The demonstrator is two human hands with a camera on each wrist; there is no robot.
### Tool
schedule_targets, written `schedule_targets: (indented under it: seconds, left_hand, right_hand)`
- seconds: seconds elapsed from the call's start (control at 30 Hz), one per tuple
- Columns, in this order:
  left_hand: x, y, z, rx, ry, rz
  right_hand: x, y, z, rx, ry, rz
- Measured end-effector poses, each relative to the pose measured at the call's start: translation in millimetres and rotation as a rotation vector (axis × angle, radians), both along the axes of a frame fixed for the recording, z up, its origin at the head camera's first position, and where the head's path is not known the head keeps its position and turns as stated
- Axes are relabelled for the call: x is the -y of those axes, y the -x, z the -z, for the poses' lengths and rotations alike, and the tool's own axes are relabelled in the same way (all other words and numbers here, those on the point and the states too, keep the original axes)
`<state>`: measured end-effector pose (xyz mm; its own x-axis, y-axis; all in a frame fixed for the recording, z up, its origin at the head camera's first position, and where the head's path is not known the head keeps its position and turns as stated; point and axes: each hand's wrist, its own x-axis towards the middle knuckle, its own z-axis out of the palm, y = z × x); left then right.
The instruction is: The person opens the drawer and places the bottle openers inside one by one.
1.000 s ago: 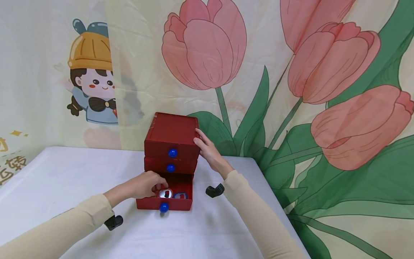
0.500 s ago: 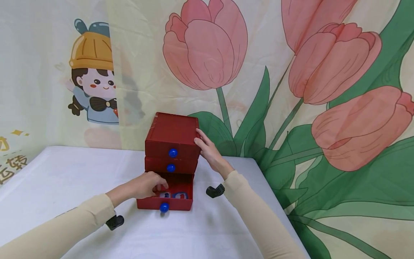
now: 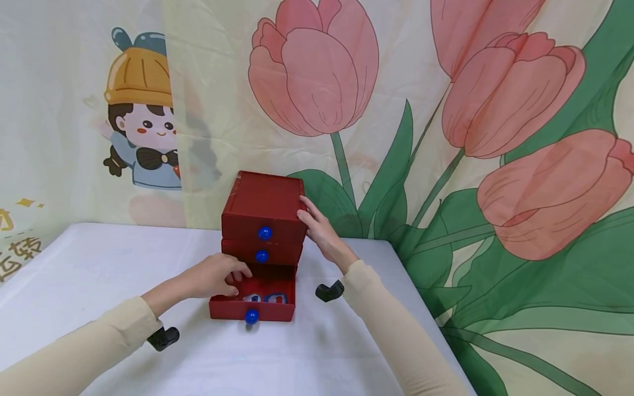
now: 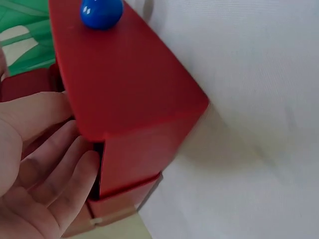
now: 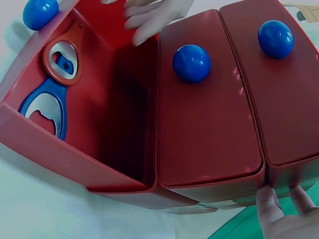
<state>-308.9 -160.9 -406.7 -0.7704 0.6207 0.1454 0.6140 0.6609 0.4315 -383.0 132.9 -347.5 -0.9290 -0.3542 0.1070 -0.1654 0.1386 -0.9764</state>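
Note:
A red drawer cabinet stands on the table, its bottom drawer pulled out. Two bottle openers lie in that drawer near its front wall: one with an orange-red handle, the other a blue-handled opener. Their metal heads overlap in the right wrist view. My left hand hovers at the drawer's left wall, fingers loosely bent and holding nothing; the left wrist view has its fingers beside the drawer's edge. Against the right side of the cabinet's top section, my right hand rests with its fingers extended.
The middle drawer and top drawer are closed, each with a round blue knob. A white cloth covers the table. Behind it hangs a curtain printed with tulips.
My left hand has let go of the orange-red-handled opener, which now lies flat in the drawer, and has drawn back to the left and up. The right hand stays put.

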Motion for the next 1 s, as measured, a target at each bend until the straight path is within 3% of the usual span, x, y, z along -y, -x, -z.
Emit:
schedule_targets:
  seconds: [0.47,0.83,1.0]
  left_hand:
    - [42,-10.7,-7.5,-0.031,-0.112,-0.125]
    - [62,-21.9,6.8,0.102,-0.15,-0.278]
    - [69,-28.3,10.8,0.142,-0.16,-0.307]
  right_hand:
    - [1,-1.9,-0.8,-0.003,-0.001,0.0]
    - [2,-2.2,-0.6,0.002,0.004,0.01]
    - [2,-1.4,-0.1,-0.002,0.003,0.01]
